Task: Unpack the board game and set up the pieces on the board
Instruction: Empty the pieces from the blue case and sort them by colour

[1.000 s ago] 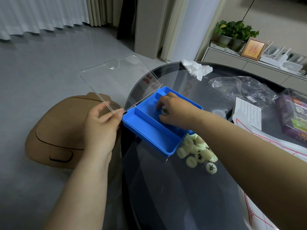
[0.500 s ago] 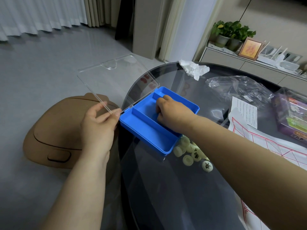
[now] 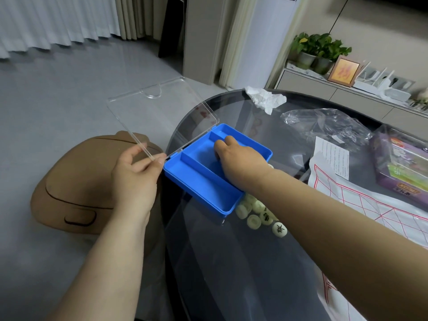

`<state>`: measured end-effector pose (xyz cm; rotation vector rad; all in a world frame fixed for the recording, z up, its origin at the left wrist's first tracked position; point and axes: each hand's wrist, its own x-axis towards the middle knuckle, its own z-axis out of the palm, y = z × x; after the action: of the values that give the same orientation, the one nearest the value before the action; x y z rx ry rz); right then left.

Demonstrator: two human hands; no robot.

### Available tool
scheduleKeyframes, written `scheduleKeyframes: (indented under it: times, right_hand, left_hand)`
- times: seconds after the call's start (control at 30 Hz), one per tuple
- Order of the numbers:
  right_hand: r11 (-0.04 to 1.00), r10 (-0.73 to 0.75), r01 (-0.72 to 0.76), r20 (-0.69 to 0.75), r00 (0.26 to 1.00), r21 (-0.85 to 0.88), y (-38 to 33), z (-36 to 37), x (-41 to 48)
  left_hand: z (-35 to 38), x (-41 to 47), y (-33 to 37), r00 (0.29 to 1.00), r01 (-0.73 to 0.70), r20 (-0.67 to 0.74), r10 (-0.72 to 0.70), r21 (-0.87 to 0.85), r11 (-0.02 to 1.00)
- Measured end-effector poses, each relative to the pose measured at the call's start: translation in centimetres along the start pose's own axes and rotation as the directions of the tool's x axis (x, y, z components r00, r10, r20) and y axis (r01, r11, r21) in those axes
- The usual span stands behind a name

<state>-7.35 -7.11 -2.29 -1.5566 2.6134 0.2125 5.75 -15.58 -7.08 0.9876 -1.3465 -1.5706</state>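
A blue plastic box [image 3: 201, 181] with two compartments lies at the left rim of the glass table [image 3: 231, 262]. Its clear hinged lid [image 3: 162, 117] stands open over the floor. My left hand [image 3: 134, 177] pinches the lid's near edge by the hinge corner. My right hand [image 3: 238, 158] reaches into the far compartment with fingers curled downward; the fingertips are hidden. Several pale round game pieces [image 3: 254, 212] with black characters lie heaped beside the box, partly under my right forearm. The paper board [image 3: 370, 205] with red lines is spread to the right.
A brown stool [image 3: 76, 181] stands on the floor left of the table. On the table lie a crumpled tissue [image 3: 266, 98], a clear plastic bag [image 3: 324, 126], a printed leaflet [image 3: 333, 158] and a purple box [image 3: 403, 167].
My right hand has slid a little deeper toward the box's far end, and the piece seen at its fingers a second ago is now covered. My left hand keeps its hold on the lid.
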Motion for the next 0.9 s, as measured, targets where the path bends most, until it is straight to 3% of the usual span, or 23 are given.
scheduleKeyframes:
  times: [0.1, 0.23, 0.3, 0.47, 0.57, 0.63, 0.8, 0.9]
  right_hand:
    - [0.988, 0.02, -0.009, -0.074, 0.997, 0.155, 0.6, 0.1, 0.0]
    - [0.908, 0.081, 0.056, -0.305, 0.949, 0.416, 2.5, -2.3, -1.9]
    - [0.881, 0.054, 0.095, -0.298, 0.953, 0.464, 4.0, -3.1, -4.2]
    - [0.921, -0.072, 0.062, 0.011, 0.997, 0.384, 5.0, -2.1, -9.3]
    - [0.955, -0.099, 0.069, 0.092, 0.991, 0.29, 4.7, -2.1, -9.8]
    - [0.955, -0.086, 0.06, 0.078, 0.993, 0.29, 4.9, -2.6, -9.7]
    - [0.938, -0.04, 0.084, -0.136, 0.99, 0.337, 4.6, -3.8, -7.3]
    - [0.962, -0.049, 0.074, -0.102, 0.994, 0.263, 3.5, -3.5, -4.3]
  left_hand:
    - [0.0, -0.1, 0.0, 1.0, -0.005, 0.0, 0.005, 0.022, 1.0]
    - [0.1, 0.2, 0.1, 1.0, -0.009, -0.009, 0.01, 0.054, 0.999]
    - [0.4, 0.2, 0.2, 1.0, -0.009, -0.012, 0.009, 0.056, 0.998]
    - [0.5, 0.0, 0.1, 1.0, 0.002, -0.016, 0.0, 0.073, 0.997]
    - [0.4, -0.6, 0.3, 1.0, -0.006, -0.016, 0.007, 0.057, 0.998]
    - [0.2, -1.0, 0.3, 1.0, -0.015, -0.02, 0.016, 0.055, 0.998]
    - [0.2, -1.4, 0.3, 0.999, -0.026, -0.036, 0.029, 0.061, 0.998]
    - [0.3, -1.3, 0.3, 0.999, -0.026, -0.039, 0.028, 0.056, 0.998]
